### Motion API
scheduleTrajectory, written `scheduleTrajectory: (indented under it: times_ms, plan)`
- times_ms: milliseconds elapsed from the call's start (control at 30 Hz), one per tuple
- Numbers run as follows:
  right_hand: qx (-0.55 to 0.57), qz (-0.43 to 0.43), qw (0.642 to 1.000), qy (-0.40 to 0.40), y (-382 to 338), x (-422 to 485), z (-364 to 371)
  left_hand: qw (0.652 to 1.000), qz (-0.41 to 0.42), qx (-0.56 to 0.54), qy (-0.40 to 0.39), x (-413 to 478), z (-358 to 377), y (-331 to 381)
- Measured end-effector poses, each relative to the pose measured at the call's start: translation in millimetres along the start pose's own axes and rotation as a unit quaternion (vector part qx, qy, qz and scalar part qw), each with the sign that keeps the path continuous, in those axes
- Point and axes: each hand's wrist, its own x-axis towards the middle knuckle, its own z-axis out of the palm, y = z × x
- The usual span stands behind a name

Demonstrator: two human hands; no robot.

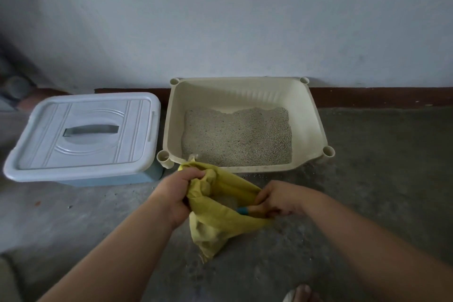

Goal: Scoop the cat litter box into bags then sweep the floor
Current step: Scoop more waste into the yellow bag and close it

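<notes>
Left hand [180, 190] grips the yellow bag [218, 216] rim, near the litter box [311, 115]. Right hand [279, 200] grasps the opposite rim and a scoop handle [247, 210].

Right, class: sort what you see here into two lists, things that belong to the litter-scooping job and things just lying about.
Belongs to the job:
- litter box with litter
- yellow bag, held open by the left hand
- right hand at the bag's mouth, gripping a tool with a blue band
- spilled grains on the floor

Just lying about:
- lidded blue-grey storage box
</notes>
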Motion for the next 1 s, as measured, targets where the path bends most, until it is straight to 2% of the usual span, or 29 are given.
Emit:
scheduleTrajectory:
  times_ms: [133, 433, 633, 800, 1000]
  plan:
    - [0.036, -0.001, 0.999, 0.000, -8.9, -1.3, -11.2, 0.998, 0.030, 0.018, 0.057, 13.2, -17.5, 12.7]
    - [0.059, -0.006, 0.998, -0.016, -23.7, -14.3, -41.4, 0.996, 0.045, 0.010, 0.081, 23.9, -28.5, 19.5]
    - [0.125, -0.030, 0.992, 0.014, -31.8, -21.8, -77.9, 0.996, 0.039, 0.007, 0.077, 22.1, -30.6, 21.7]
    - [0.147, -0.060, 0.982, 0.098, -52.2, -13.3, -109.9, 0.998, 0.035, 0.011, 0.057, 19.6, -28.4, 22.2]
    - [0.149, -0.011, 0.960, 0.236, -81.2, 29.8, -127.8, 0.998, 0.031, 0.019, 0.046, 20.3, -27.2, 23.1]
